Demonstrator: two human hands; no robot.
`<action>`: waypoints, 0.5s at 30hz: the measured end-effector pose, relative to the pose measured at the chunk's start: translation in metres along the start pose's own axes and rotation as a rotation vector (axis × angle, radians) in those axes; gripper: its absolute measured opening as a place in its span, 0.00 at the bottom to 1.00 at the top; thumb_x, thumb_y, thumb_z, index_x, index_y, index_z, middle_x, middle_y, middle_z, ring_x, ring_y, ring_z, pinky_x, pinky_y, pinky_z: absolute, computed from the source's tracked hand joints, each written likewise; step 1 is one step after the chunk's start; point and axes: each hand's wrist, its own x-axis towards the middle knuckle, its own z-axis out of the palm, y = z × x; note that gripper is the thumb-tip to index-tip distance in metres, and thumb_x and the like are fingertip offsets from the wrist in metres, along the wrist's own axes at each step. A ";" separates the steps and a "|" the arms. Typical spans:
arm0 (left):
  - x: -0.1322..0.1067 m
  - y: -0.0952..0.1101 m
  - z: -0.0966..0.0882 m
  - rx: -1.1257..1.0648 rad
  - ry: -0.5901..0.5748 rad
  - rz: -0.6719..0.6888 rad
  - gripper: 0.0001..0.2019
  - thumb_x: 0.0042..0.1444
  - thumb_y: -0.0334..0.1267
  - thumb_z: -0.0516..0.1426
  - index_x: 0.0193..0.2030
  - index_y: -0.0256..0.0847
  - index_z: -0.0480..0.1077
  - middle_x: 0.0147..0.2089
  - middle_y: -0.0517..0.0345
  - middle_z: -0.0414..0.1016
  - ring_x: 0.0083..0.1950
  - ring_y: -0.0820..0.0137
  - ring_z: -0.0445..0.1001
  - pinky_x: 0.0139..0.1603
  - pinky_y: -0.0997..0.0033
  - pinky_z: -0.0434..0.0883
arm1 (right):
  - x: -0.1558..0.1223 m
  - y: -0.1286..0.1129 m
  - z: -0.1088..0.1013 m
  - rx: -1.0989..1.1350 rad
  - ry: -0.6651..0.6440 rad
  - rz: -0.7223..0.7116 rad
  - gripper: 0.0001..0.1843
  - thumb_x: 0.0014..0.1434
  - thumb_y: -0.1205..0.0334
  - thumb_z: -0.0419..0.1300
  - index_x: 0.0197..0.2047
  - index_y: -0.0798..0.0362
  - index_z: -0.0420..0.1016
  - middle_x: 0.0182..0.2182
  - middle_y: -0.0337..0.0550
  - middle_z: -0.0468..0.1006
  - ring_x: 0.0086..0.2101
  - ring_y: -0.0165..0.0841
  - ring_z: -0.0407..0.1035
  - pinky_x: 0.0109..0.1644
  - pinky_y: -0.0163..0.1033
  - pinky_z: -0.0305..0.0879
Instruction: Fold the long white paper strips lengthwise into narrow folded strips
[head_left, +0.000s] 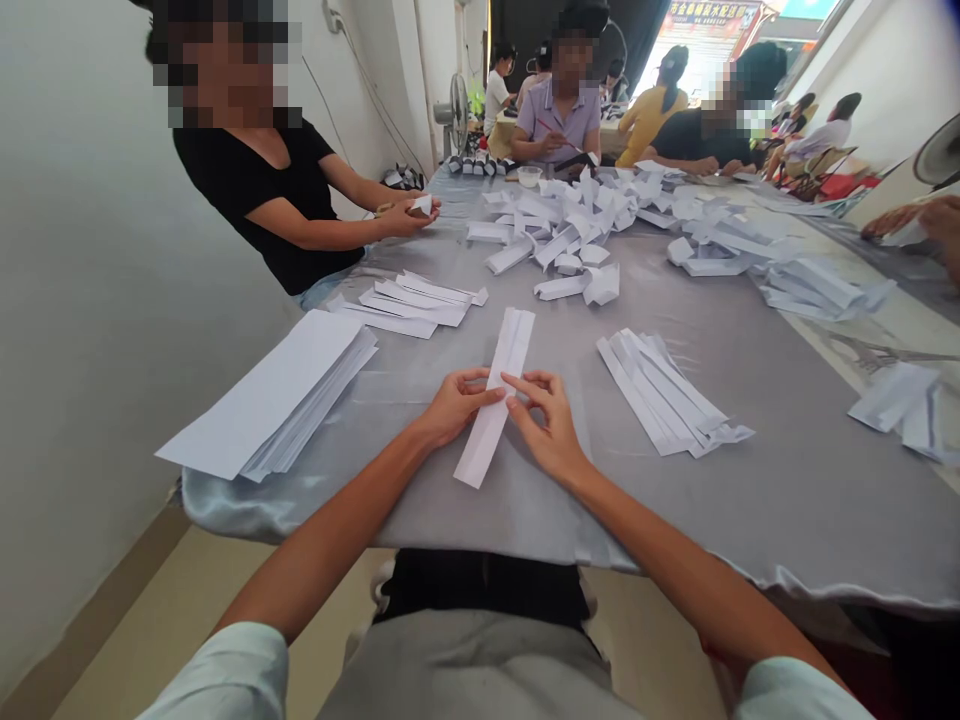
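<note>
A long, narrow folded paper strip (pixel 489 440) slants above the grey cloth in front of me, with crease lines along its length. My left hand (pixel 459 405) grips its left edge near the middle, thumb on top and fingers behind. At the right edge, my right hand (pixel 549 420) has its thumb and index finger on the strip, the other fingers bent. Left of my hands lies a stack of flat white paper sheets (pixel 270 385). A fanned pile of folded strips (pixel 664 390) is on the right, and more folded strips (pixel 412 300) lie beyond the stack.
Loose folded paper pieces (pixel 562 225) are heaped across the middle of the cloth-covered table (pixel 480 520). A person in black (pixel 255 200) at the left holds a small folded piece. Other people sit at the far end, near a fan (pixel 456 105). Another person's hands (pixel 926 225) show at right.
</note>
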 end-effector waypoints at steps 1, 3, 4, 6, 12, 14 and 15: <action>-0.001 0.000 0.001 0.008 -0.028 -0.016 0.28 0.45 0.44 0.78 0.51 0.34 0.79 0.38 0.49 0.85 0.34 0.66 0.82 0.36 0.69 0.77 | 0.002 0.002 -0.001 0.032 -0.013 0.025 0.19 0.70 0.47 0.63 0.60 0.42 0.84 0.56 0.53 0.71 0.55 0.43 0.71 0.50 0.49 0.77; -0.002 0.000 0.003 0.029 -0.077 -0.040 0.25 0.47 0.44 0.77 0.48 0.35 0.80 0.35 0.52 0.84 0.31 0.69 0.80 0.33 0.73 0.73 | 0.006 0.004 -0.003 0.096 -0.073 0.042 0.19 0.71 0.46 0.62 0.58 0.41 0.85 0.54 0.50 0.76 0.52 0.41 0.74 0.51 0.48 0.76; -0.003 -0.001 0.003 0.039 -0.096 -0.050 0.24 0.47 0.44 0.77 0.47 0.35 0.80 0.34 0.54 0.84 0.30 0.71 0.79 0.32 0.74 0.72 | 0.008 0.005 -0.004 0.116 -0.102 0.046 0.19 0.71 0.46 0.61 0.58 0.41 0.85 0.50 0.49 0.79 0.49 0.40 0.75 0.51 0.49 0.75; -0.003 -0.001 0.003 0.059 -0.120 -0.073 0.22 0.48 0.45 0.77 0.45 0.35 0.81 0.33 0.54 0.83 0.29 0.72 0.78 0.31 0.74 0.70 | 0.010 0.006 -0.006 0.129 -0.124 0.068 0.18 0.71 0.46 0.61 0.56 0.42 0.86 0.42 0.46 0.83 0.43 0.39 0.77 0.52 0.49 0.74; -0.006 0.006 0.002 0.132 -0.228 -0.126 0.20 0.49 0.44 0.76 0.44 0.35 0.80 0.40 0.48 0.86 0.35 0.69 0.82 0.36 0.72 0.74 | 0.017 0.003 -0.015 0.151 -0.037 0.150 0.19 0.71 0.45 0.61 0.48 0.46 0.90 0.40 0.45 0.87 0.42 0.41 0.79 0.54 0.50 0.71; -0.008 0.009 0.003 0.156 -0.272 -0.133 0.19 0.51 0.44 0.75 0.44 0.35 0.80 0.41 0.48 0.86 0.36 0.68 0.82 0.38 0.72 0.74 | 0.020 0.002 -0.019 0.154 -0.008 0.166 0.20 0.70 0.45 0.61 0.49 0.47 0.89 0.43 0.45 0.88 0.43 0.41 0.79 0.54 0.50 0.72; -0.009 0.010 0.004 0.166 -0.291 -0.136 0.19 0.52 0.44 0.75 0.44 0.36 0.80 0.41 0.48 0.86 0.36 0.68 0.82 0.38 0.72 0.74 | 0.022 0.002 -0.021 0.161 0.010 0.170 0.20 0.69 0.45 0.62 0.50 0.48 0.89 0.45 0.45 0.88 0.44 0.42 0.79 0.54 0.49 0.72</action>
